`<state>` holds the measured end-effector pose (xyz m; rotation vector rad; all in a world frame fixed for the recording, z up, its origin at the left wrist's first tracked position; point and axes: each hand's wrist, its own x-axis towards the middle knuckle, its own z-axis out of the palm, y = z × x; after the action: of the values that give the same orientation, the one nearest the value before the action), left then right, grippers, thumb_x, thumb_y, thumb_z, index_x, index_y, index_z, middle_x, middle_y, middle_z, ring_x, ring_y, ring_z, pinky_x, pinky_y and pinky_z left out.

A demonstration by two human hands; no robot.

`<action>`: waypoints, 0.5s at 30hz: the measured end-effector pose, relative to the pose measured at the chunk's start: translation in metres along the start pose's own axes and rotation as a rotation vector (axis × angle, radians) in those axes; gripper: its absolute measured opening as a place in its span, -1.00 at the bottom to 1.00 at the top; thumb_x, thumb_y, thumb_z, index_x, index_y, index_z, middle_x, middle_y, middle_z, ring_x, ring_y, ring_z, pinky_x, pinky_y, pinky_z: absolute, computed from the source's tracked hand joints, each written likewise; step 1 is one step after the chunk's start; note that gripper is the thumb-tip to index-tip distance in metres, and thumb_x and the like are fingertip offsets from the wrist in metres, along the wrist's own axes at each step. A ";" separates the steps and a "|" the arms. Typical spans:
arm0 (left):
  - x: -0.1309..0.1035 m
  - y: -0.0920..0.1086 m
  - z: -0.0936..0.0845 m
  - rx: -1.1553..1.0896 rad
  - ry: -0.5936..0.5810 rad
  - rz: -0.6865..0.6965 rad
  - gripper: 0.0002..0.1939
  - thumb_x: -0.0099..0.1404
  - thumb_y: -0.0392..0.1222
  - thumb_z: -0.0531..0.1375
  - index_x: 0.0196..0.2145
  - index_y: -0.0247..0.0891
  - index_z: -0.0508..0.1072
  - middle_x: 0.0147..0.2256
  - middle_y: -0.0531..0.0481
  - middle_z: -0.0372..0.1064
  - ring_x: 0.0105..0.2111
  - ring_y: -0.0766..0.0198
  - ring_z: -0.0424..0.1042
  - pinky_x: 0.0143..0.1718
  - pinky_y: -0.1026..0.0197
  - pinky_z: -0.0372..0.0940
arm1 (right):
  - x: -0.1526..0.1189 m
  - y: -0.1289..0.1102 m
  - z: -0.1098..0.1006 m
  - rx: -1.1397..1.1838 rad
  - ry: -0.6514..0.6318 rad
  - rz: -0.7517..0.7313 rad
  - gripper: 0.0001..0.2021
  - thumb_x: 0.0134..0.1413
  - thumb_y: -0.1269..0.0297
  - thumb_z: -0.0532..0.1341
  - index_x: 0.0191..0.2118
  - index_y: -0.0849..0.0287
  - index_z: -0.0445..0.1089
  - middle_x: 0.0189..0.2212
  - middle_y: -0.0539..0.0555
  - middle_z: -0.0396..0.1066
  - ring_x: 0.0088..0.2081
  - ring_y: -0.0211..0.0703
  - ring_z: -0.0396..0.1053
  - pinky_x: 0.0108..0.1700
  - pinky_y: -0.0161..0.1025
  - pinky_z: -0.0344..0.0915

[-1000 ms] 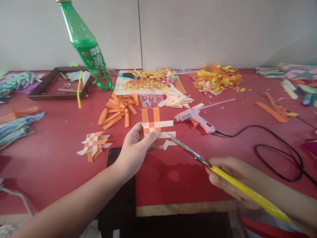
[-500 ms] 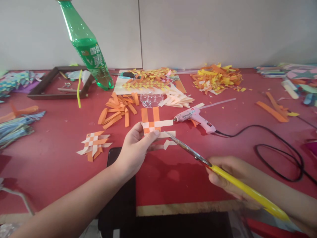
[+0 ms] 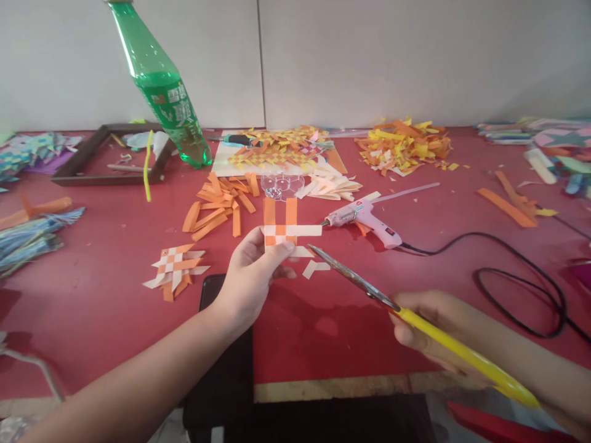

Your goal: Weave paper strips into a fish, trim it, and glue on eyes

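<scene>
Between the thumb and fingers of my left hand is a woven paper piece, checked orange and cream. Two orange strips stick up from it and two cream strips point right, the lower one ending in a slanted cut. My right hand grips yellow-handled scissors, their blades closed and the tip just right of that lower strip. Cream offcuts lie on the red table below the piece. A woven paper fish in the same colours rests to the left of my left hand.
A pink glue gun lies behind the scissors, its black cord looping right. Orange strips and cream strips are piled behind my left hand. A green bottle stands beside a dark frame. A black phone-like slab sits under my left forearm.
The scissors have cut the lower cream strip, leaving it shorter and slanted. The blades have drawn slightly right, and the woven piece has shifted a little left.
</scene>
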<state>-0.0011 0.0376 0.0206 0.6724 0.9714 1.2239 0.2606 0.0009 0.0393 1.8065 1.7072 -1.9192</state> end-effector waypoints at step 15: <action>0.002 -0.004 -0.001 -0.021 0.019 0.064 -0.83 0.16 -0.30 0.35 -0.30 -0.22 0.43 -0.39 0.12 0.44 -0.44 0.45 0.39 -0.25 0.34 0.34 | -0.010 0.002 -0.006 0.028 -0.064 -0.045 -0.33 -0.20 -0.48 0.15 -0.51 0.10 -0.02 -0.66 -0.19 -0.23 -0.62 -0.41 -0.26 -0.58 -0.30 -0.35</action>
<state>0.0004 0.0389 0.0163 0.6806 0.9573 1.2974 0.2697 -0.0021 0.0467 1.7110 1.7238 -2.0049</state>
